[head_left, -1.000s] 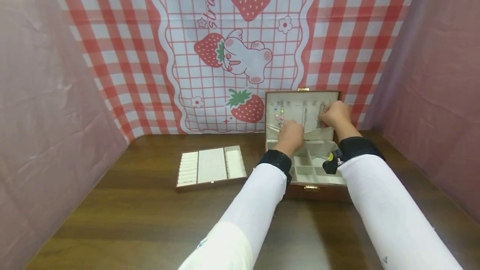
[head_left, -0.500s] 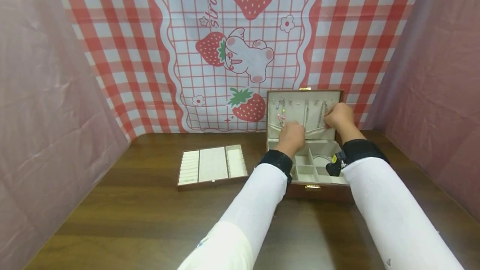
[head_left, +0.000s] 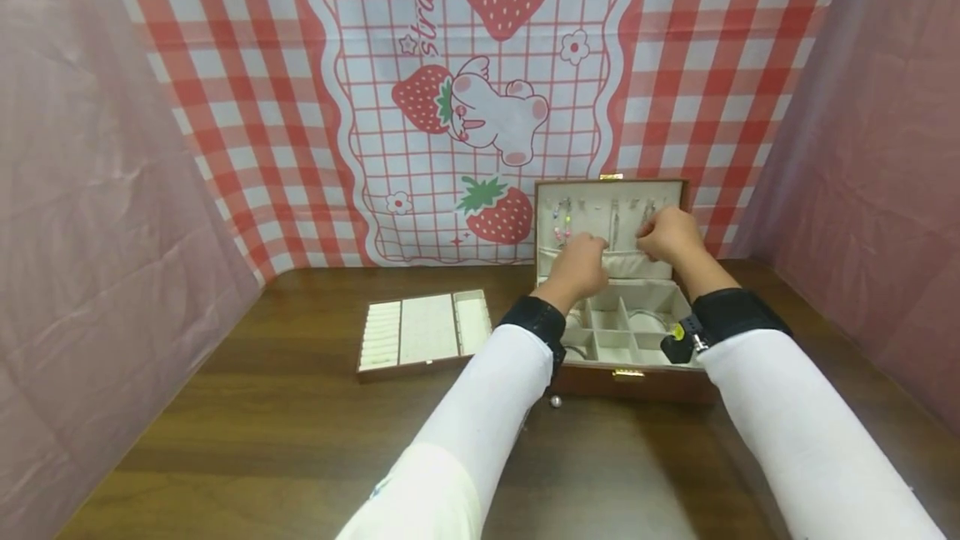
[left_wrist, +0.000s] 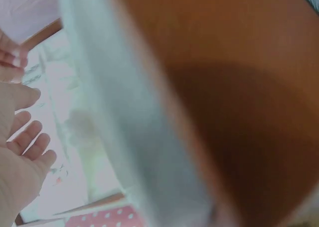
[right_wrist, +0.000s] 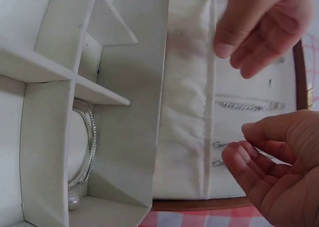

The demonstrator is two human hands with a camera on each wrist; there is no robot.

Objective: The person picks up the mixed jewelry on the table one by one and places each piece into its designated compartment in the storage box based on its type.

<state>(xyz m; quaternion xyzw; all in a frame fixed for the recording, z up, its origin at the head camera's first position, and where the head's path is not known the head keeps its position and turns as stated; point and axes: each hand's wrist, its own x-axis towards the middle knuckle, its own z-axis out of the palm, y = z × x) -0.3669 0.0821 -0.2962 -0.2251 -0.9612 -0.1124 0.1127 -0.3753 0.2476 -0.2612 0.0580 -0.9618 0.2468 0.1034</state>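
A brown jewelry box (head_left: 645, 384) stands with its lid raised, cream lining inside. My left hand (head_left: 579, 269) hovers before the lid's cream pocket (head_left: 624, 264), fingers loosely bent, nothing held. At the lid's right side is my right hand (head_left: 675, 238), thumb and fingers bent but apart beside a silver chain (right_wrist: 219, 145); no grip on it shows. Another silver necklace (right_wrist: 243, 106) hangs between the hands, its lower end behind the pocket edge. A colourful beaded strand (head_left: 562, 221) hangs at the lid's left.
Silver bangles (right_wrist: 89, 142) and a pearl-like ball (right_wrist: 74, 201) lie in a box compartment. Another pearl-like ball (head_left: 556, 402) sits on the wooden table (head_left: 285, 423) before the box. A separate cream-lined tray (head_left: 427, 330) lies left of it. A checked cloth (head_left: 675, 82) hangs behind.
The pocket's edge, pulled forward earlier, now lies straighter against the lid. My left hand has shifted slightly left; my right hand moved from the right chain, then slightly left again.
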